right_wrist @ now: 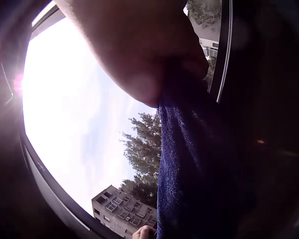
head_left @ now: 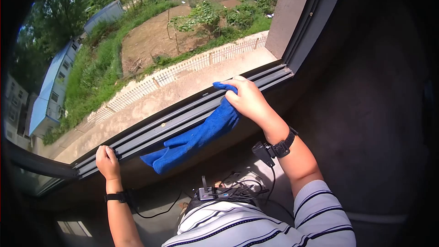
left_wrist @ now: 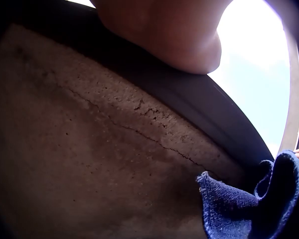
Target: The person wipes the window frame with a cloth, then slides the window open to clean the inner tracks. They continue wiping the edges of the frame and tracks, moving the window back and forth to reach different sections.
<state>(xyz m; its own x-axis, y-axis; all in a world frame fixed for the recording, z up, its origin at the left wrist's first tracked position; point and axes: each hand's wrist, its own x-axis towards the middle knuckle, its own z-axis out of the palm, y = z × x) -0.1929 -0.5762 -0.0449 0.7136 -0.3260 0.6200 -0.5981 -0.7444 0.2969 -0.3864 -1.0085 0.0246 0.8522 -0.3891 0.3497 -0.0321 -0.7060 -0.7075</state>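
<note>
My right hand (head_left: 247, 98) grips one end of a blue cloth (head_left: 196, 137) at the right part of the dark window track (head_left: 183, 119). A short end of the cloth pokes out past the fingers onto the track. The rest hangs down along the inner side of the sill. In the right wrist view the cloth (right_wrist: 174, 164) drops in folds below the hand. My left hand (head_left: 108, 162) holds the inner edge of the track near its left end, fingers curled over it. In the left wrist view the cloth (left_wrist: 229, 204) shows at the lower right.
A cracked plaster wall (left_wrist: 114, 134) lies under the frame. The upright window jamb (head_left: 306, 23) rises at the right. Cables (head_left: 247, 187) and a small device (head_left: 207, 194) sit at my waist. Outside are a pale fence (head_left: 183, 67) and a garden plot.
</note>
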